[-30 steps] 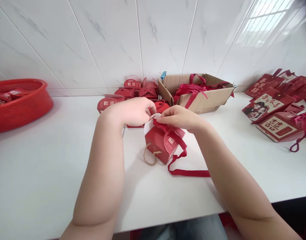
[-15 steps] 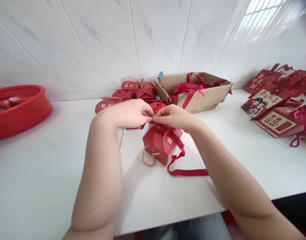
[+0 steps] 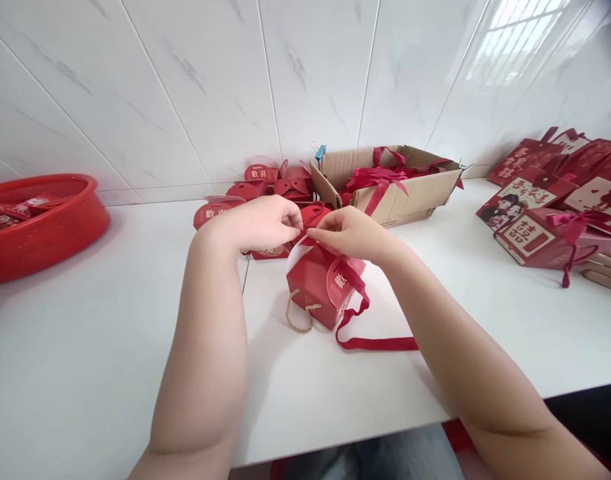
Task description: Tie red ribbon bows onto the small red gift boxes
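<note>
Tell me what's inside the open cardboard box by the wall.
Red ribbons lie in the cardboard box, some draped over its near side. That side and the ribbons cover its bottom, which cannot be seen.

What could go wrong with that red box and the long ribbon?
The long dark-red fabric ribbon trails over the white table and disappears at the right forearm, so that arm might drag it crooked. The small red cardboard box with a tan rope loop could slide or tip if the left hand or right hand knocks its top. Other red cardboard boxes stand just behind, so the hands might bump one.
</note>
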`<action>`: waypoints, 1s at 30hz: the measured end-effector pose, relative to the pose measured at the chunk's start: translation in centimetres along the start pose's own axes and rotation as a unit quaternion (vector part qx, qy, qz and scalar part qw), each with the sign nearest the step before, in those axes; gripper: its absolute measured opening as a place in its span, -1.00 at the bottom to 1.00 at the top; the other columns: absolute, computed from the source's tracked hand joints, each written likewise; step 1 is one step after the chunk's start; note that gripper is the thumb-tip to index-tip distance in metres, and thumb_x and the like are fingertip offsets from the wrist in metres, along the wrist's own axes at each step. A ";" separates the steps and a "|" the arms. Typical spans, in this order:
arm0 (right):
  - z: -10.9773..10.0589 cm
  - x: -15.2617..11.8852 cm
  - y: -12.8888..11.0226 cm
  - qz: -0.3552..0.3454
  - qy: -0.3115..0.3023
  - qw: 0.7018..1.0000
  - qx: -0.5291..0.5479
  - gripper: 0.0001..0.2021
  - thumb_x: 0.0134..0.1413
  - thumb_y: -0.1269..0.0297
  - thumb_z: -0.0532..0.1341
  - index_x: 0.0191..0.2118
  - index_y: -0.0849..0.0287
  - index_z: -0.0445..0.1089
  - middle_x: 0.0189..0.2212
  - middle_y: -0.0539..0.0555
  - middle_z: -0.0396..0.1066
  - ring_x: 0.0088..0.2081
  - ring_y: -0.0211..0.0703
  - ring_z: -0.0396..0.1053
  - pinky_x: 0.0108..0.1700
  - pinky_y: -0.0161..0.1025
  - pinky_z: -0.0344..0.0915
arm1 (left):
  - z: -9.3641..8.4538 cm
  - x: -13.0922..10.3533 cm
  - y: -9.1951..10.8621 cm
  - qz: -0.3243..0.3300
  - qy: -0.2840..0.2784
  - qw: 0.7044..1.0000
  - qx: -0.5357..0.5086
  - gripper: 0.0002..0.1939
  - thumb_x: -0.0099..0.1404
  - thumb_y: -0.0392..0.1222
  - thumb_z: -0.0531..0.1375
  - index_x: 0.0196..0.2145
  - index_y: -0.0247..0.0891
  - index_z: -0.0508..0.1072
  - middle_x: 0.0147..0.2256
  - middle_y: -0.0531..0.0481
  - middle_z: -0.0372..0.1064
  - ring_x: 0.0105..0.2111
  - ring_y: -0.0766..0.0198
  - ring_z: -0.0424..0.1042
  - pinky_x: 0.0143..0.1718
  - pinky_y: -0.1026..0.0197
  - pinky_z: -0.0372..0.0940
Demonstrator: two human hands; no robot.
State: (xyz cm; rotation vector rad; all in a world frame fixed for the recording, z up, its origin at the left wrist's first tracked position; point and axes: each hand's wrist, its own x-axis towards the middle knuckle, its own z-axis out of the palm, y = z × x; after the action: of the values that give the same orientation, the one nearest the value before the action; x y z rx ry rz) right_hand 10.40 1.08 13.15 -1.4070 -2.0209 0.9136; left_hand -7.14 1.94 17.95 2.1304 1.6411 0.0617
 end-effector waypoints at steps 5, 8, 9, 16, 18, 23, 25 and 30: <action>-0.7 -0.6 -0.5 -0.004 0.063 0.997 -0.042 -0.74 0.08 0.09 0.15 -0.48 0.17 0.29 -0.51 0.01 0.28 -0.48 -0.29 0.17 -0.47 -0.29 0.04 | -0.2 -0.6 0.3 0.044 0.091 0.992 -0.071 -0.91 0.13 -0.16 0.15 -0.37 -0.16 0.41 -0.50 0.08 0.40 -0.59 0.32 0.34 -0.63 0.30 0.13; -1.8 -1.1 -0.5 0.012 0.073 0.994 -0.086 -0.67 0.06 0.00 0.17 -0.50 0.17 0.28 -0.53 0.04 0.27 -0.49 -0.27 0.16 -0.49 -0.27 0.00 | -0.2 -0.9 0.3 0.078 0.145 0.973 -0.160 -0.97 0.17 -0.22 0.15 -0.40 -0.19 0.39 -0.52 0.07 0.42 -0.56 0.29 0.41 -0.61 0.32 0.20; -2.3 -1.3 -0.3 0.022 0.066 0.992 -0.105 -0.62 0.05 -0.05 0.17 -0.54 0.17 0.26 -0.56 0.04 0.23 -0.51 -0.27 0.14 -0.51 -0.26 -0.03 | -0.2 -0.9 0.3 0.091 0.161 0.964 -0.191 -0.97 0.18 -0.25 0.15 -0.41 -0.21 0.38 -0.52 0.05 0.43 -0.54 0.28 0.43 -0.60 0.32 0.22; -4.5 -2.7 0.5 0.078 -0.131 0.956 -0.250 -0.46 -0.31 -0.26 0.32 -0.69 0.15 0.20 -0.69 -0.01 -0.02 -0.60 -0.27 0.03 -0.54 -0.24 -0.20 | -0.6 -0.8 0.2 0.171 0.314 0.861 -0.362 -0.88 0.13 -0.35 0.22 -0.51 -0.19 0.40 -0.61 0.07 0.36 -0.59 0.27 0.42 -0.68 0.32 0.24; -4.3 -2.7 0.4 0.087 -0.174 0.942 -0.275 -0.47 -0.34 -0.24 0.34 -0.70 0.15 0.24 -0.69 -0.01 0.01 -0.60 -0.25 0.07 -0.55 -0.24 -0.18 | -0.8 -1.0 0.4 0.188 0.350 0.830 -0.392 -0.84 0.13 -0.37 0.23 -0.54 -0.17 0.39 -0.63 0.08 0.31 -0.61 0.30 0.40 -0.72 0.33 0.19; -3.2 -2.3 0.0 0.081 -0.210 0.931 -0.288 -0.51 -0.46 -0.15 0.41 -0.74 0.15 0.25 -0.71 0.00 0.12 -0.59 -0.20 0.18 -0.57 -0.24 -0.07 | -1.1 -2.3 1.0 0.229 0.356 0.783 -0.456 -0.82 0.17 -0.39 0.20 -0.52 -0.16 0.37 -0.56 0.04 0.42 -0.62 0.30 0.39 -0.75 0.33 0.16; -3.0 -2.1 0.0 0.080 -0.216 0.933 -0.276 -0.52 -0.49 -0.16 0.41 -0.73 0.15 0.28 -0.69 0.02 0.23 -0.58 -0.18 0.23 -0.58 -0.25 -0.01 | -1.2 -2.8 1.2 0.253 0.351 0.774 -0.462 -0.83 0.18 -0.39 0.17 -0.49 -0.16 0.37 -0.51 0.01 0.47 -0.60 0.26 0.41 -0.73 0.30 0.20; -2.7 -1.8 0.1 0.080 -0.245 0.930 -0.261 -0.60 -0.33 -0.09 0.36 -0.67 0.18 0.37 -0.59 0.08 0.42 -0.54 -0.18 0.32 -0.57 -0.28 0.11 | -1.2 -3.5 1.5 0.287 0.378 0.756 -0.450 -0.82 0.22 -0.41 0.12 -0.48 -0.18 0.38 -0.48 -0.02 0.48 -0.56 0.22 0.44 -0.64 0.25 0.29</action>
State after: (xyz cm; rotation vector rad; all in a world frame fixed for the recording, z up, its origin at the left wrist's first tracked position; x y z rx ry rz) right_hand 13.07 0.03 14.78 -1.7758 -2.7042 0.8977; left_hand -7.21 -1.18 20.39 1.7248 0.8088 1.7138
